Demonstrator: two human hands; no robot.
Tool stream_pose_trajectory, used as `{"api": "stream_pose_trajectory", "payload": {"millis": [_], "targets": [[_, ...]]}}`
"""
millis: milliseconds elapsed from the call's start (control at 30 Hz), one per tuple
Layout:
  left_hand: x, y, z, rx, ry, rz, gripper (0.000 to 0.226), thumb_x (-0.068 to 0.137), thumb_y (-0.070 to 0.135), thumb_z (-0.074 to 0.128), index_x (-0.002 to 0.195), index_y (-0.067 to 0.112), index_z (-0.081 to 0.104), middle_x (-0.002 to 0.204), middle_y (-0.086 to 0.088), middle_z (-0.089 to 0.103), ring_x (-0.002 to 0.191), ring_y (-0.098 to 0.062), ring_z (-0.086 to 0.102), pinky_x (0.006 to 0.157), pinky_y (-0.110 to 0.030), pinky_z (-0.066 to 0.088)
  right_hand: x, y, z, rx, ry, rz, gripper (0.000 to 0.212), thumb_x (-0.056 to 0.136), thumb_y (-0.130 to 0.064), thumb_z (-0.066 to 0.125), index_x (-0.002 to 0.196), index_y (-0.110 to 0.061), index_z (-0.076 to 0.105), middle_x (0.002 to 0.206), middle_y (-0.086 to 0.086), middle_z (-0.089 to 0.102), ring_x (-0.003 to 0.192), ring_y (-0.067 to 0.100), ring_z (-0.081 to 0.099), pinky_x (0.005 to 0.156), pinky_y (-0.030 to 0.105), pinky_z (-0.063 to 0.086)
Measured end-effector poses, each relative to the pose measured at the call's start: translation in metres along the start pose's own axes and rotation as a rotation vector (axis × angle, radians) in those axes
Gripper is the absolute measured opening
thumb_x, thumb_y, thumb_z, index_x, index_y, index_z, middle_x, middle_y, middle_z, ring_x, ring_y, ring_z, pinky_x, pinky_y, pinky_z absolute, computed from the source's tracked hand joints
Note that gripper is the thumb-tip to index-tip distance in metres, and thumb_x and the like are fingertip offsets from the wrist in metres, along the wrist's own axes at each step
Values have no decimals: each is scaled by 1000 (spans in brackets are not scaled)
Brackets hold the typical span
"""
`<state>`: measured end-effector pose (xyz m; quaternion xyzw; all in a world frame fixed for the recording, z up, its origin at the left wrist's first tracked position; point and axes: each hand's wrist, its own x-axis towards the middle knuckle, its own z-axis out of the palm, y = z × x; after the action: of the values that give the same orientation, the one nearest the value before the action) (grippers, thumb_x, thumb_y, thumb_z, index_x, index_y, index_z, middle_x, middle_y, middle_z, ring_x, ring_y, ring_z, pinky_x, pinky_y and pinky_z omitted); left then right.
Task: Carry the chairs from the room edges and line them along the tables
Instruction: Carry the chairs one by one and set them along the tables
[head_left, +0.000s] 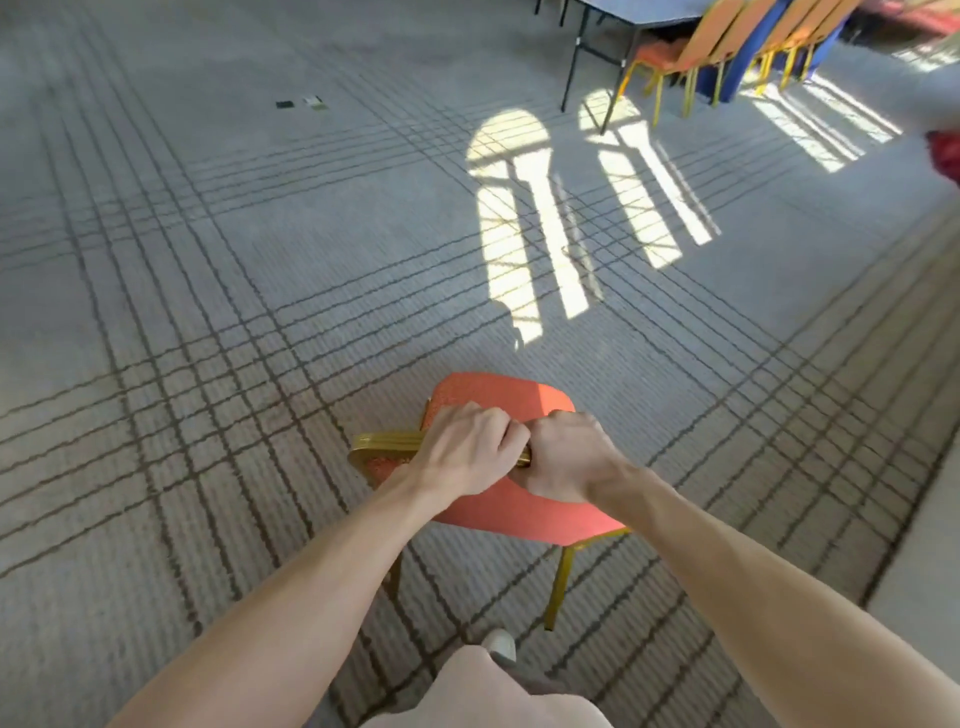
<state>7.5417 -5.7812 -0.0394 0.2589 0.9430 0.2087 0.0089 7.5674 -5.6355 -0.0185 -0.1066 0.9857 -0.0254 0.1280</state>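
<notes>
An orange chair (498, 395) with a gold metal frame is held out in front of me, low in the middle of the head view. My left hand (465, 449) and my right hand (566, 457) grip the gold top rail of its backrest side by side. One gold leg (558, 587) hangs down to the right. At the top right stands a dark-topped folding table (639, 10) with several orange and gold chairs (711, 36) lined along it.
Grey carpet with dark crossing lines covers the floor. Sunlit window patches (524, 228) lie ahead. Two small flat items (301, 102) lie on the carpet at upper left. A red object (945, 156) sits at the right edge. My leg and shoe (501, 644) show below.
</notes>
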Motion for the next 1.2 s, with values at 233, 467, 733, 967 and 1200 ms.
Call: {"api": "stream_pose_trajectory", "payload": {"millis": [233,467,733,967,1200], "targets": [[89,50,54,52,-38,160,54,88,37,28,53,11,59,54,-6,63,52,-27,60,53,-33,47,6,99,4,52,-13,221,21,85,-43,54,90,-24,61,91,2,70,91,28,66,70,32,47],[193,37,45,-44,60,153,53,100,35,38,56,11,54,52,-1,58,50,-17,52,57,-31,39,71,148,-23,223,266,264,32,83,-53,58,96,-25,66,91,2,72,89,32,66,74,38,52],[269,45,45,-14,103,129,54,96,41,31,61,11,57,66,-10,67,64,-27,60,63,-33,35,121,205,-48,250,316,208,35,81,-56,59,97,-26,67,90,0,72,91,29,66,72,35,48],[368,49,44,-33,83,119,50,96,37,32,58,11,52,56,2,50,57,-22,53,61,-34,36,189,270,-82,297,293,192,28,81,-50,63,97,-28,67,89,-2,70,88,26,63,69,31,44],[507,40,54,-27,32,141,49,98,36,33,58,14,49,56,-2,53,56,-22,52,63,-33,31,292,355,-117,201,198,208,30,83,-50,60,94,-22,64,79,-4,65,74,21,62,64,32,52]]}}
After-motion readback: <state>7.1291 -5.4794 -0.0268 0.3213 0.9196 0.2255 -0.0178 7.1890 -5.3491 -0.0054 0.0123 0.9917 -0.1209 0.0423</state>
